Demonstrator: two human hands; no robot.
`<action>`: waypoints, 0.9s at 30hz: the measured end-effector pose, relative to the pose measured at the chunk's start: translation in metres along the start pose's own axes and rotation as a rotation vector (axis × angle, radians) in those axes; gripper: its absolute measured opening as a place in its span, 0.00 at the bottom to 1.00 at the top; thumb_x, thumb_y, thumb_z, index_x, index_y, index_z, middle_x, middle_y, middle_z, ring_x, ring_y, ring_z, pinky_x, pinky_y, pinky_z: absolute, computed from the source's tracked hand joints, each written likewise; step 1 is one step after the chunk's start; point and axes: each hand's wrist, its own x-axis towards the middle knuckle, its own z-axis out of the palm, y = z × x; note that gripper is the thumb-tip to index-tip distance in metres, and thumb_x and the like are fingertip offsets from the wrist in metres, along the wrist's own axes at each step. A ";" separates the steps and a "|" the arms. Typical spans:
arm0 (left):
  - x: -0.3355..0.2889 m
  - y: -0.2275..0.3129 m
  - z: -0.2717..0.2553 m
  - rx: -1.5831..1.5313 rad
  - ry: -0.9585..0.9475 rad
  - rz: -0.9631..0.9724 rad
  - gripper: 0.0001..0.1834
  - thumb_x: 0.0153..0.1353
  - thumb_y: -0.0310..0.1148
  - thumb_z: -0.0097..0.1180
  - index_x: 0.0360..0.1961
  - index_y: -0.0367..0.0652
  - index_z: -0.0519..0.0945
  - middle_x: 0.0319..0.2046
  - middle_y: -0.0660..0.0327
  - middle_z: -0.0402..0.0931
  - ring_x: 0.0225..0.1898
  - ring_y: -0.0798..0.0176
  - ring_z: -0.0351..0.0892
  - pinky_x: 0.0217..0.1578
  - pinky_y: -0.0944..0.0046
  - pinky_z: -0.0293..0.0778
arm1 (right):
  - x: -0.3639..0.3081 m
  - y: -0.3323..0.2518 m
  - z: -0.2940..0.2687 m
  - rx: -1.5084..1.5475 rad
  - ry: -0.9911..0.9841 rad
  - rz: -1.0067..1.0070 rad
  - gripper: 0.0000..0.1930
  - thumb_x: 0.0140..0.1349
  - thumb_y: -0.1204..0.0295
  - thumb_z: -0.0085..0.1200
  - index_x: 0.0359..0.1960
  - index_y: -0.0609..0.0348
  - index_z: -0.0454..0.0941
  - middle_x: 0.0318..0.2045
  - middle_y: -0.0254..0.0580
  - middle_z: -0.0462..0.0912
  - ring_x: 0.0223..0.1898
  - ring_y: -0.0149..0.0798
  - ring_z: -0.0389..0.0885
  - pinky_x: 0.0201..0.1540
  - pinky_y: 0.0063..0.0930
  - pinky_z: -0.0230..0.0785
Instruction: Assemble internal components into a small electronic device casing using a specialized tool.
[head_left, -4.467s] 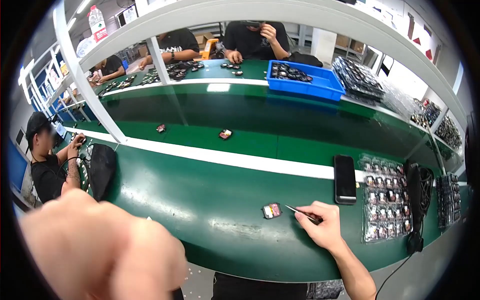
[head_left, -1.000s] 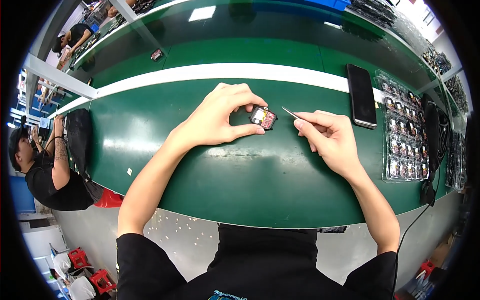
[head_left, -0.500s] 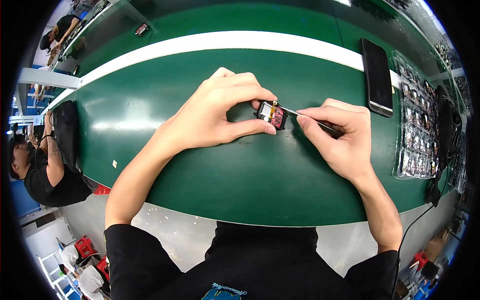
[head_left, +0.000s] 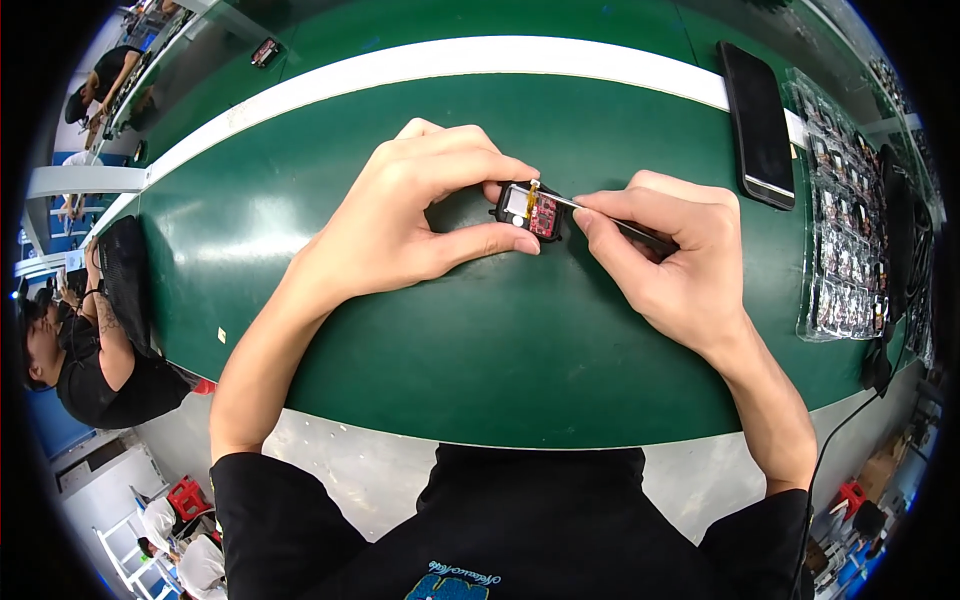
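Note:
Between the thumb and fingers of my left hand point(head_left: 425, 205) sits a small black electronic device point(head_left: 530, 212) with its inside showing. A red circuit board, a silvery block and a yellow flex strip point(head_left: 532, 197) lie in its casing. My right hand point(head_left: 675, 250) pinches a slim pair of tweezers point(head_left: 610, 217), partly hidden by the fingers. The thin metal tip points left and reaches the device by the upper end of the yellow strip; whether it grips the strip is too small to tell.
A black smartphone point(head_left: 757, 125) lies at the back right. Beside it is a clear plastic tray point(head_left: 808, 300) holding several small electronic parts. A white strip point(head_left: 480, 55) crosses the green table point(head_left: 500, 370). At the left, another person point(head_left: 110, 360) sits near a black bag point(head_left: 125, 280).
The whole view has shifted slightly. The tweezers' tip now lies further over the device, nearer the yellow strip, and my right hand has come closer to the device. Both grips are unchanged.

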 end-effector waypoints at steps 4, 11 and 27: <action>-0.001 0.000 0.001 0.006 0.021 0.002 0.28 0.51 0.36 0.88 0.54 0.44 0.93 0.34 0.64 0.85 0.28 0.66 0.69 0.39 0.63 0.63 | 0.000 0.000 0.002 0.035 0.016 0.004 0.05 0.61 0.82 0.72 0.38 0.64 0.94 0.20 0.39 0.82 0.17 0.29 0.75 0.21 0.28 0.62; 0.002 -0.001 0.002 -0.038 0.028 -0.002 0.28 0.50 0.34 0.87 0.54 0.43 0.94 0.32 0.65 0.83 0.27 0.67 0.66 0.38 0.62 0.62 | 0.000 0.002 0.003 0.024 0.033 -0.037 0.05 0.62 0.82 0.71 0.39 0.64 0.94 0.20 0.39 0.82 0.17 0.30 0.76 0.21 0.29 0.63; 0.001 0.000 0.000 -0.011 0.011 -0.026 0.28 0.49 0.34 0.88 0.53 0.43 0.94 0.31 0.65 0.83 0.27 0.66 0.65 0.38 0.63 0.63 | 0.000 0.001 0.003 0.041 0.020 -0.021 0.05 0.62 0.82 0.71 0.39 0.64 0.94 0.20 0.39 0.82 0.18 0.32 0.78 0.21 0.29 0.64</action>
